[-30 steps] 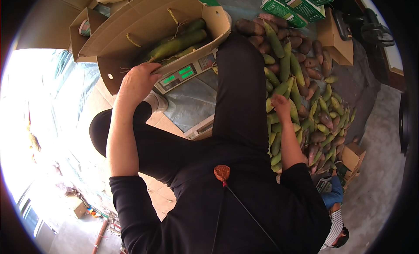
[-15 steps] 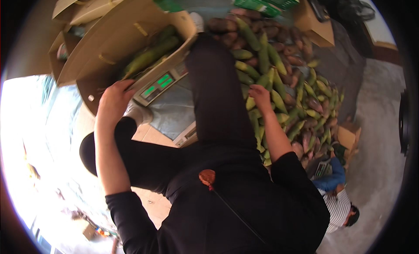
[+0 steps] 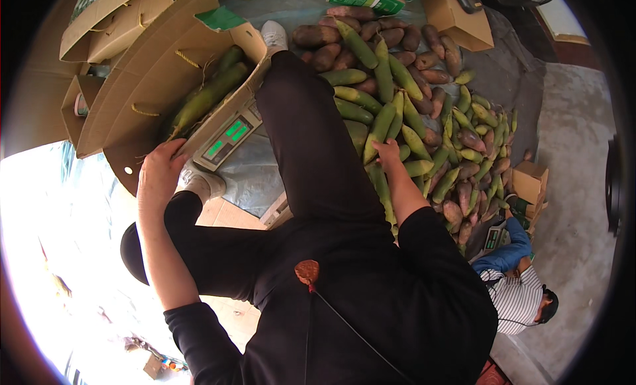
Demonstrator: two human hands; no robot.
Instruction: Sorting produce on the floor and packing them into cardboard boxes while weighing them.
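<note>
My left hand (image 3: pixel 158 176) is at the near corner of an open cardboard box (image 3: pixel 218 123), its fingers closed over the edge. Inside the box lie long green radishes (image 3: pixel 211 94), one with its thin root end toward that hand. The box sits on a scale with a lit green display (image 3: pixel 227 139). On my other side, my right hand (image 3: pixel 392 158) reaches into a heap of radishes. Its thumb and fingers are closed around the lower end of a green radish (image 3: pixel 380 128), which still lies among the others; part of the grip is hidden.
Reddish-brown radishes (image 3: pixel 319 35) lie mixed with green ones across the heap. Flattened cartons (image 3: pixel 116 31) stand at the far left, and a brown box (image 3: pixel 457 17) at the far right. A person in a striped shirt (image 3: pixel 515 299) works beside another scale (image 3: pixel 492 237) at the lower right.
My right hand has lowered among the radishes and its fingers now close on a green one. The left hand stays at the box edge. The whole view has shifted slightly.
</note>
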